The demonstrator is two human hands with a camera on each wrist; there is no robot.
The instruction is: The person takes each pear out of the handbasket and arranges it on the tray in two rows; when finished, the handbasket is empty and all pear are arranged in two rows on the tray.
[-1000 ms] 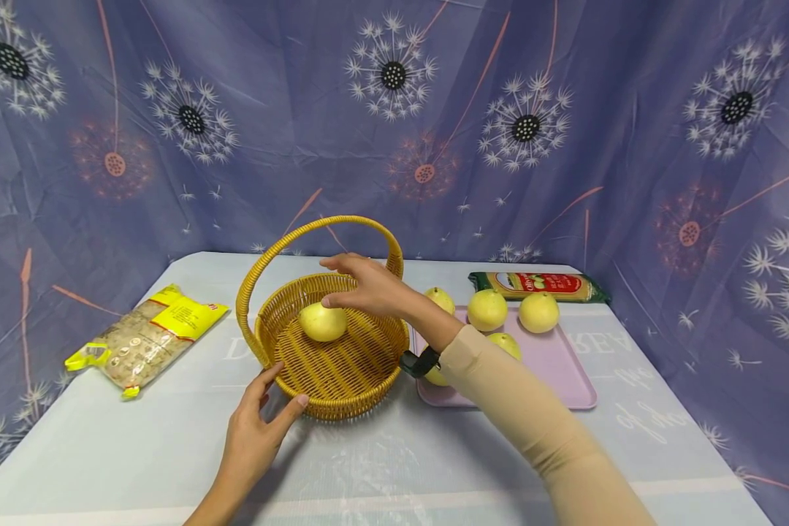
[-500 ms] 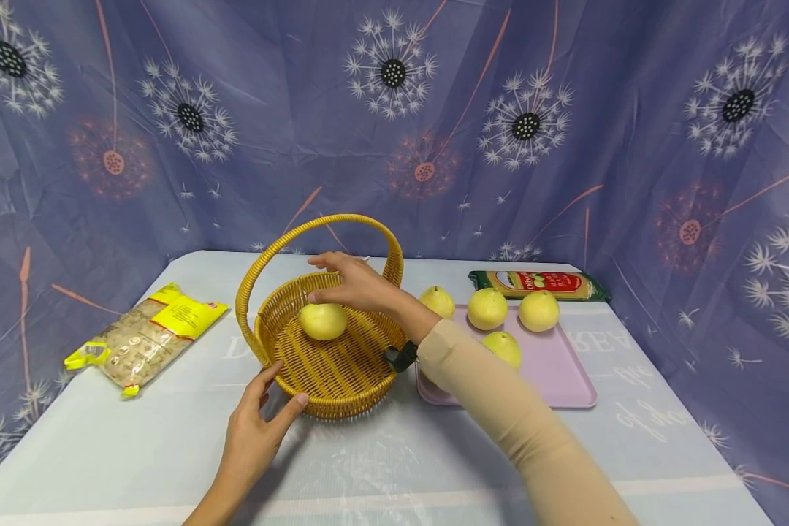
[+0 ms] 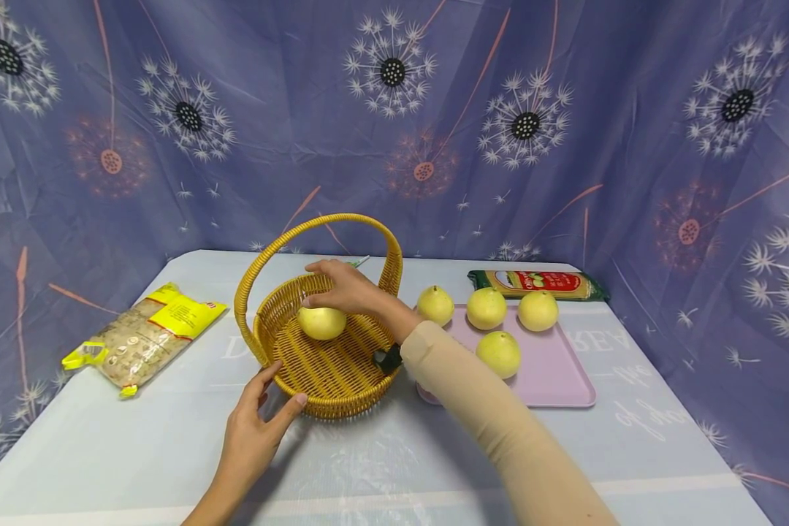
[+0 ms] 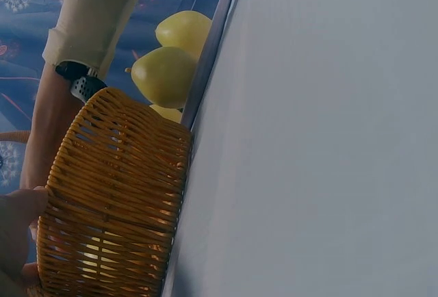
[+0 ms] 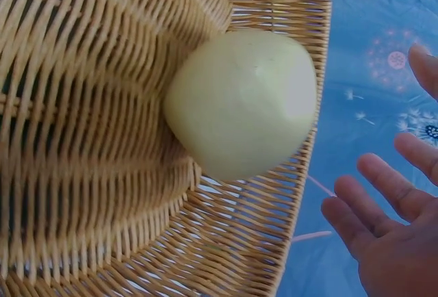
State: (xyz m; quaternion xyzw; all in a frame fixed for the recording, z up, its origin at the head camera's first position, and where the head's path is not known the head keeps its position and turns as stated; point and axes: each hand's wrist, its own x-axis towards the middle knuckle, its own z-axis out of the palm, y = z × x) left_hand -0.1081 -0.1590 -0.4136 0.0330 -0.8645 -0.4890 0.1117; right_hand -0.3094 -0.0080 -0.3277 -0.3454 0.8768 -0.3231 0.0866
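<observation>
A yellow wicker basket (image 3: pixel 338 409) with a tall arched handle stands at centre-left of the table in the head view. One pale yellow pear (image 3: pixel 322 325) lies inside, towards the back left. My left hand (image 3: pixel 256 424) holds the basket's near-left rim between thumb and fingers; the left wrist view shows these fingertips (image 4: pixel 31 201) on the wicker edge. Over the pear hovers my right hand (image 3: pixel 348 286), its fingers extended. In the right wrist view, a gap separates this hand (image 5: pixel 393 222) from the pear (image 5: pixel 243 105), which leans near the basket wall.
Right of the basket lies a pink tray (image 3: pixel 552 372) with several pears (image 3: pixel 500 354) on and beside it. A green and red packet (image 3: pixel 539 285) is behind the tray. At the left lies a yellow-ended clear bag (image 3: pixel 151 332). A patterned cloth (image 3: pixel 289 124) hangs behind the table.
My right hand has shifted slightly left and its forearm has swung left, uncovering more of the tray's pears. The pear in the basket and my left hand stay nearly still.
</observation>
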